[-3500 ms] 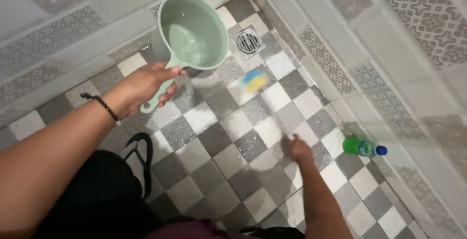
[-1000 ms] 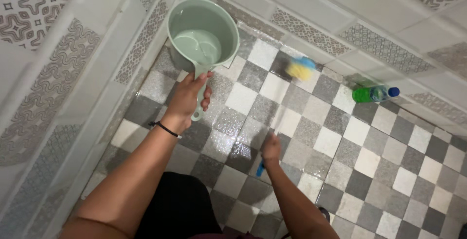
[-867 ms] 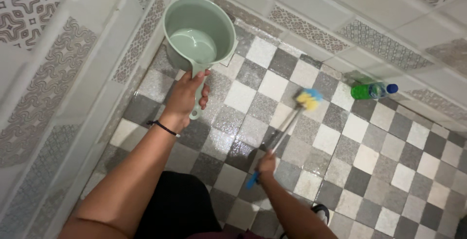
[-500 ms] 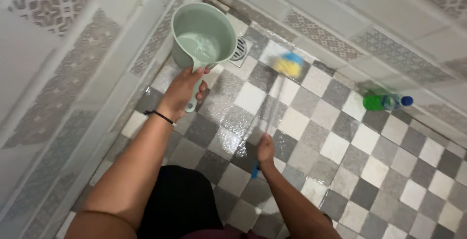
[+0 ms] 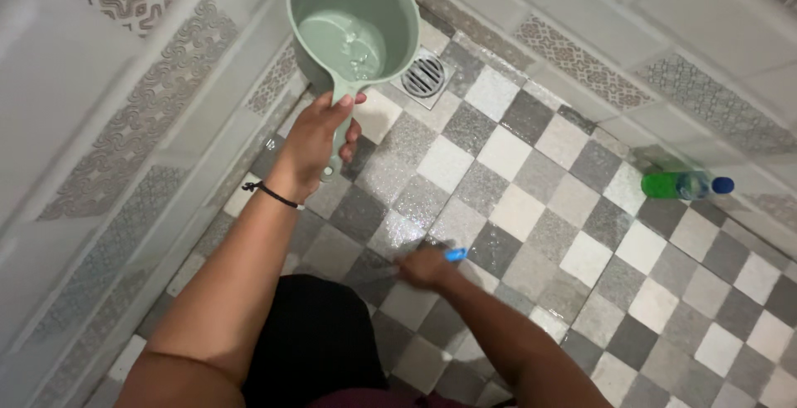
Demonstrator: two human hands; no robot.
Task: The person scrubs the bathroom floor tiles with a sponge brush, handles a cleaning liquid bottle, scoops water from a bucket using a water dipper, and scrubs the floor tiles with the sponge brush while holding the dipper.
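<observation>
Fingers of the left hand (image 5: 314,138) wrap the handle of a pale green water scoop (image 5: 353,28), thumb laid along the top of the grip; a thin black cord (image 5: 271,195) circles that wrist. The scoop sits at about eleven o'clock in the head view, raised above the floor, mouth up, with a shallow pool of water showing in its bottom.

Lower down, near six o'clock, the right hand (image 5: 425,265) is blurred. It is clenched around a thin blue handle (image 5: 455,253), of which only a short tip sticks out toward three o'clock; the rest of that tool cannot be made out.

Beneath both hands lies a checkered tile floor (image 5: 540,175) in white and grey squares, wet and glistening around the right hand. A square metal drain grate (image 5: 425,77) sits at twelve o'clock, just beside the scoop's rim in the picture. A green plastic bottle (image 5: 685,185) with a blue cap lies on its side at three o'clock, close against the patterned wall tiles (image 5: 581,63), well apart from either hand. More patterned tiles run along the nine o'clock side.
</observation>
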